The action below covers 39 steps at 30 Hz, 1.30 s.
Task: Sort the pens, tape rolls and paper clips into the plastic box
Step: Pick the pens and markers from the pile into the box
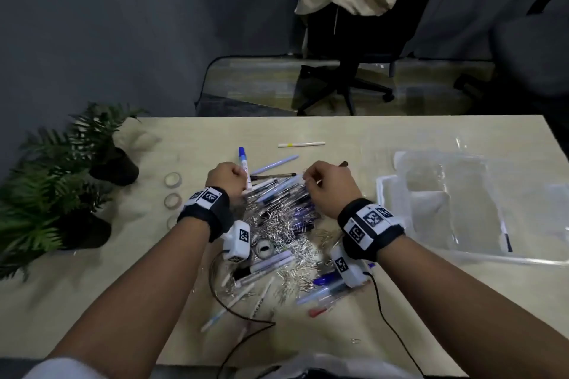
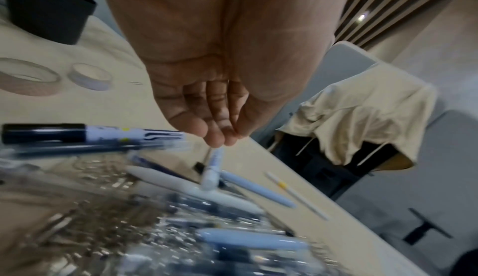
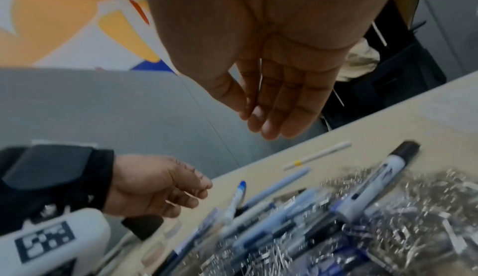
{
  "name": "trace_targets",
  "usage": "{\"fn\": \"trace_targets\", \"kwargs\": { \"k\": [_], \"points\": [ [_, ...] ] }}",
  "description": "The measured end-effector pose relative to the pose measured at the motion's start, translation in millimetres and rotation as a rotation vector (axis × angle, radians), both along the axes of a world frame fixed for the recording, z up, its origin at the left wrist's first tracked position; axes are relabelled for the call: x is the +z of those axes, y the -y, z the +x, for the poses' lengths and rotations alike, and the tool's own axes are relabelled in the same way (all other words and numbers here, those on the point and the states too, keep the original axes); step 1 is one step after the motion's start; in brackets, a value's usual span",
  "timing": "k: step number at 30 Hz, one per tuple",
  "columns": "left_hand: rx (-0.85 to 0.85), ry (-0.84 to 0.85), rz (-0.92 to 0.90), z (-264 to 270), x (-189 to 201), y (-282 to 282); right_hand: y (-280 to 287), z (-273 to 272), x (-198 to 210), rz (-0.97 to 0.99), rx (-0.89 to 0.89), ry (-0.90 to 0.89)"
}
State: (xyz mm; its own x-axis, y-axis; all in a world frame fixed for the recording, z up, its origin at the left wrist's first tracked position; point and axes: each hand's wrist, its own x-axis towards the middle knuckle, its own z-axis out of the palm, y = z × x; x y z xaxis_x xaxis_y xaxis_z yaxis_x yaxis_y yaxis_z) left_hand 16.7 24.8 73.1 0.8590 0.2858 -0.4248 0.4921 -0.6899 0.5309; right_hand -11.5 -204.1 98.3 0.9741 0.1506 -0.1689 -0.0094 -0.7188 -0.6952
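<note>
Here, both hands (image 1: pixel 226 177) (image 1: pixel 326 181) hover above the pens (image 1: pixel 277 197).

- Both bare forearms reach forward, each wrist wrapped in a black band carrying white marker blocks.
- Left hand (image 1: pixel 226 177): back of hand up, fingers (image 2: pixel 217 116) hanging loosely curled with tips bunched by the thumb; nothing seen in its grasp.
- Right hand (image 1: pixel 328 183): back up, level with the left and apart from it; fingers (image 3: pixel 282 106) nearly straight, close together, pointing down, thumb alongside. Palm bare.
</note>
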Motion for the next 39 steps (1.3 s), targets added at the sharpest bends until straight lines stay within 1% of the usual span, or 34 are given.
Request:
{"fn": "trace_targets", "kwargs": {
  "k": [4,6,9,12,14,15,17,21,24,28,32,39],
  "points": [
    [0.016,-0.016,0.036,18,-15,-16,-33,19,-18,-0.087,0.019,-0.071],
    [0.001,-0.023,0.045,27,-22,-17,-37,32,-29,-0.131,-0.043,-0.105],
    [-0.025,-0.005,0.051,44,-33,-16,-21,46,-48,-0.094,-0.299,-0.208],
    [-0.081,0.004,0.066,58,-43,-10,7,48,-66,-0.078,-0.551,-0.265],
    [-0.117,-0.003,0.1,63,-49,-7,20,47,-75,-0.09,-0.651,-0.304],
    [-0.124,-0.019,0.112,64,-52,-6,23,48,-78,-0.103,-0.672,-0.322],
    [-0.139,-0.058,0.132,65,-56,-5,25,51,-85,-0.128,-0.657,-0.36],
    [-0.15,-0.138,0.17,61,-62,-3,14,58,-85,-0.185,-0.563,-0.444],
    [-0.147,-0.166,0.172,57,-66,-2,7,58,-87,-0.226,-0.558,-0.472],
    [-0.113,-0.142,0.125,50,-65,-2,4,60,-89,-0.278,-0.509,-0.49],
    [-0.063,-0.101,0.065,42,-55,-10,4,60,-85,-0.214,-0.532,-0.495],
    [0.06,-0.052,0.145,33,-48,-60,-7,53,-73,-0.181,-0.434,-0.442]
  ]
}}
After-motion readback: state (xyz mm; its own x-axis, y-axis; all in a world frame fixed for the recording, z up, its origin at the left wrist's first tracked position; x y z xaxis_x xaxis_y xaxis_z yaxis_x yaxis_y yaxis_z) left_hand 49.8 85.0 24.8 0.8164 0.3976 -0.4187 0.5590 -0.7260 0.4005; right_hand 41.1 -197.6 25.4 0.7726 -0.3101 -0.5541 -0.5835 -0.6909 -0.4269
